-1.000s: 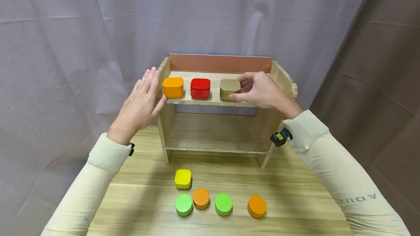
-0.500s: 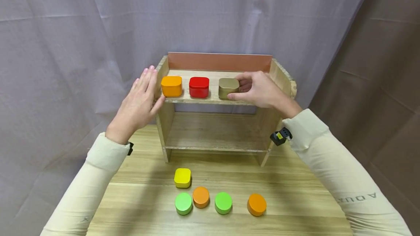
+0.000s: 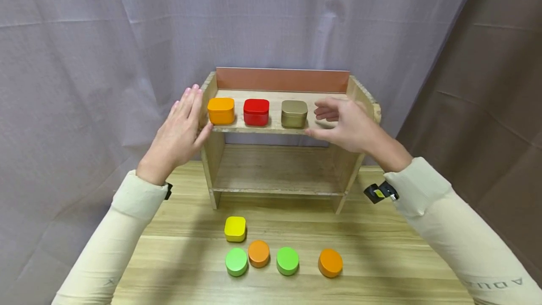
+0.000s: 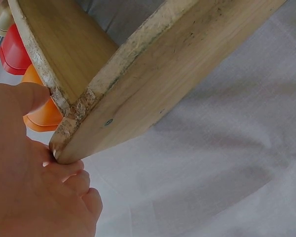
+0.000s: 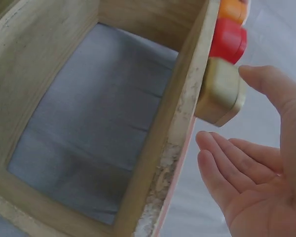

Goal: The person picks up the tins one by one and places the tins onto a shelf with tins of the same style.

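Right hand (image 3: pixel 350 125), released, beside gold tin (image 3: pixel 294 114); left hand (image 3: pixel 177 132), straight-fingered, against shelf (image 3: pixel 277 168); square orange tin (image 3: pixel 221 111), cut off in right wrist view

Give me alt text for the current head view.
Right hand hovers just clear of a gold box, rightmost in a row with a red box and an orange box on the top shelf of a wooden rack. Left hand rests against the rack's left side. On the table in front: a yellow box, two green round containers, two orange round containers.
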Demonstrator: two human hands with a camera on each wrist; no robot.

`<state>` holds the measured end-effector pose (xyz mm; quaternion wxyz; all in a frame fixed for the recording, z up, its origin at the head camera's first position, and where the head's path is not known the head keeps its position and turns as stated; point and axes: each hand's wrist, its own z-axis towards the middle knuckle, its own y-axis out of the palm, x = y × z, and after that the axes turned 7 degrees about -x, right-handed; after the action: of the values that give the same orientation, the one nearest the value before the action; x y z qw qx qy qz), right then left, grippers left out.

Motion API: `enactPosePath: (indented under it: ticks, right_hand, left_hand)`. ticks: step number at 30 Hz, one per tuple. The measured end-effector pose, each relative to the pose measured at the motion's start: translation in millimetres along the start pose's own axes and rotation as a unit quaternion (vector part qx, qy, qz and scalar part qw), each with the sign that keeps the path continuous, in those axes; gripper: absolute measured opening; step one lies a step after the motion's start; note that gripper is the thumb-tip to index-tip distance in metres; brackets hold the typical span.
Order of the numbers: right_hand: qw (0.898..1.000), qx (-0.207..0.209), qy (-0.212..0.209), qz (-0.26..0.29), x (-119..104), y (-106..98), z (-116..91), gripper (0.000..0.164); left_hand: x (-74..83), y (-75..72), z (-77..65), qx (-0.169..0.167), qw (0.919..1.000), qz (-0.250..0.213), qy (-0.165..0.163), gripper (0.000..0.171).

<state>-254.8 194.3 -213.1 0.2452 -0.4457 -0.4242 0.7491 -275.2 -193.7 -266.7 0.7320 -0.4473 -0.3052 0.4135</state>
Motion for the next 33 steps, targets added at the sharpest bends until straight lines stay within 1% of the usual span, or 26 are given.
enactPosePath:
  ticks: [2,4,8,11,15,20,25,28,33]
  right_hand:
    - [1.0,0.003,-0.004,-0.012,-2.9,-0.4,-6.7,0.07]
    - [1.0,0.004,-0.012,-0.013,-5.5,0.5,-13.4,0.068]
    - [0.999,-0.001,-0.036,0.009,-9.1,6.5,-24.4,0.067]
    - [0.998,0.0,-0.056,0.012,-9.9,15.1,-29.3,0.065]
    - [0.997,-0.004,-0.073,0.014,-9.4,33.9,-34.3,0.062]
    - [0.996,-0.019,-0.086,0.033,-6.3,66.2,-39.4,0.063]
    - [0.993,-0.041,-0.085,0.071,-0.7,109.6,-41.7,0.064]
    - [0.991,-0.061,-0.074,0.095,3.4,138.1,-43.6,0.064]
    - [0.986,-0.096,-0.041,0.13,9.1,182.2,-47.0,0.065]
  left_hand:
    - [0.0,0.1,0.3,-0.001,1.0,-0.001,0.0,0.078]
    - [0.1,0.2,0.5,-0.001,1.0,-0.002,0.0,0.078]
    - [0.1,0.9,1.6,0.001,1.0,-0.003,0.002,0.078]
    - [0.0,1.2,2.3,0.002,1.0,-0.002,0.002,0.078]
    - [-0.1,1.1,1.7,0.0,1.0,-0.001,-0.001,0.078]
    - [-0.3,1.3,1.1,-0.003,1.0,0.001,-0.002,0.078]
    - [-0.9,1.1,0.4,-0.003,1.0,0.0,-0.005,0.079]
    - [-0.9,1.3,0.6,-0.004,1.0,0.0,-0.004,0.079]
    - [-0.5,2.5,0.3,-0.005,1.0,-0.001,-0.003,0.079]
